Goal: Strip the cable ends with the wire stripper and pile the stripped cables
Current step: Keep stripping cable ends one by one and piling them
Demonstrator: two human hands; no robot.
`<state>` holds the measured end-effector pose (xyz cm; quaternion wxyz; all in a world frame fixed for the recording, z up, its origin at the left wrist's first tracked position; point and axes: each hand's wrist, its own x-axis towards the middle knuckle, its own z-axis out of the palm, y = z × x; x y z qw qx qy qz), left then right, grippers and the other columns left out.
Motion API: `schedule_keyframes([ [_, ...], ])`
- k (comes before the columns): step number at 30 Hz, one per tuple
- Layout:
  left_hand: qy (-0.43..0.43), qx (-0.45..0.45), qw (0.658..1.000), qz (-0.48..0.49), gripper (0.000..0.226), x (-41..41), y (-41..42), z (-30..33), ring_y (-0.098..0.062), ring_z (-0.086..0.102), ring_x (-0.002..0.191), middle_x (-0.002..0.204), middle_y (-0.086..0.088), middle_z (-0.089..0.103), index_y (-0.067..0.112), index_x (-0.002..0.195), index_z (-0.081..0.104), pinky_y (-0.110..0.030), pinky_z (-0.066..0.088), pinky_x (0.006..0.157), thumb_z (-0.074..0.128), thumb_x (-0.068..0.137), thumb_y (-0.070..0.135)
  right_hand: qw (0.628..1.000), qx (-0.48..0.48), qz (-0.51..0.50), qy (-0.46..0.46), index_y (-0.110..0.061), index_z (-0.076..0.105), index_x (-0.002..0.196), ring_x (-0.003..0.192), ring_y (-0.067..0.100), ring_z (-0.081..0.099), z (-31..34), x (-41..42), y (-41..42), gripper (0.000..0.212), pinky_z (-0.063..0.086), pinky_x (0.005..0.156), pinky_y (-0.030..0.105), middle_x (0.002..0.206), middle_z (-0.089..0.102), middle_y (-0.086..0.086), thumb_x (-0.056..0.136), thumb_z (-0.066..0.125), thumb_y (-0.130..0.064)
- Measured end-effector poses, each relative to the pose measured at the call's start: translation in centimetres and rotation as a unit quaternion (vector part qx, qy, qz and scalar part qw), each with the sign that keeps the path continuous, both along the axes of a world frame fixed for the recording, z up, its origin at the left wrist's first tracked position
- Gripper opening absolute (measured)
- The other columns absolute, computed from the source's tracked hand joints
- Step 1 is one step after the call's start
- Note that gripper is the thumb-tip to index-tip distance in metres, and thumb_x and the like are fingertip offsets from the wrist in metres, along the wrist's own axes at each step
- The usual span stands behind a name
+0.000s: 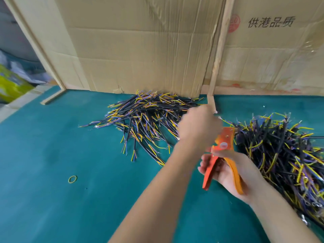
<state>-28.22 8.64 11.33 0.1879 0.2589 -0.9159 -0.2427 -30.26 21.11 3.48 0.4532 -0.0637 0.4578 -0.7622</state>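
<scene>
My right hand (226,172) grips the handles of the orange wire stripper (223,142), whose head points up and away, toward the right pile. Just above it, my left hand (198,127) is blurred, with fingers curled round a cable (226,121). That cable's yellow-green wire and small ring terminals stick out to the right of the hand, just above the stripper's head. One pile of black cables (149,116) with yellow, blue and brown wire ends lies at the back centre of the green mat. A larger heap of the same cables (280,155) covers the right side.
Cardboard sheets (140,46) stand as a wall behind the piles, with a wooden strip (219,50) running down between them. A yellow rubber band (72,179) lies on the green mat (70,137) at the left. The table's left edge drops off near a green bag (10,83).
</scene>
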Motion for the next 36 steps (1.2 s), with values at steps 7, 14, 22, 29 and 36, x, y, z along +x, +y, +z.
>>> schedule_keyframes([
  [7, -0.182, 0.0, 0.967, 0.179, 0.041, 5.1, -8.3, -6.9, -0.039, 0.061, 0.109, 0.115, -0.012, 0.064, 0.011, 0.11, 0.062, -0.037, 0.039, 0.073, 0.054, 0.096, 0.049, 0.984, -0.034, -0.175, -0.005, 0.001, 0.063, 0.115, 0.072, 0.029, 0.071, 0.2, -0.4, -0.1, 0.027, 0.063, 0.069, 0.042, 0.08, 0.07, 0.017, 0.089, 0.061, -0.005],
  [14, -0.055, 0.219, 0.959, 0.17, 0.021, 6.3, -9.0, -5.7, -0.034, 0.072, 0.074, 0.076, -0.013, 0.074, 0.007, 0.069, 0.063, -0.035, 0.06, 0.069, 0.061, 0.085, 0.02, 0.937, -0.015, -0.339, 0.079, -0.007, 0.063, 0.111, 0.072, 0.029, 0.072, 0.3, -1.4, 0.3, 0.024, 0.062, 0.08, 0.041, 0.078, 0.07, 0.012, 0.09, 0.058, 0.003],
  [22, 0.157, 0.313, 0.937, 0.005, 0.017, 8.3, -1.7, -6.4, -0.015, 0.054, 0.046, 0.06, 0.0, 0.068, 0.019, 0.082, 0.06, -0.021, 0.038, 0.046, 0.061, 0.099, 0.025, 0.988, -0.044, -0.086, 0.118, 0.006, 0.061, 0.12, 0.069, 0.031, 0.065, 2.0, -0.1, 0.6, 0.04, 0.057, 0.064, 0.04, 0.103, 0.072, 0.025, 0.082, 0.062, -0.004],
  [29, 0.184, 0.196, 0.962, -0.051, 0.017, 11.2, 1.4, -8.8, -0.01, 0.029, 0.05, 0.052, -0.001, 0.04, 0.026, 0.083, 0.056, -0.018, 0.026, 0.047, 0.07, 0.094, 0.027, 0.988, -0.106, -0.028, 0.113, 0.006, 0.066, 0.118, 0.067, 0.031, 0.061, 2.5, 0.3, 0.8, 0.043, 0.054, 0.063, 0.037, 0.126, 0.067, 0.023, 0.077, 0.063, -0.003],
  [36, 0.164, 0.188, 0.967, -0.048, 0.016, 13.1, 1.9, -10.0, -0.008, 0.036, 0.051, 0.054, 0.01, 0.042, 0.035, 0.087, 0.062, -0.015, 0.03, 0.051, 0.077, 0.088, 0.028, 0.986, -0.113, -0.007, 0.125, 0.007, 0.061, 0.128, 0.073, 0.029, 0.06, 2.3, -0.4, 1.4, 0.05, 0.054, 0.069, 0.038, 0.134, 0.063, 0.023, 0.08, 0.061, -0.005],
])
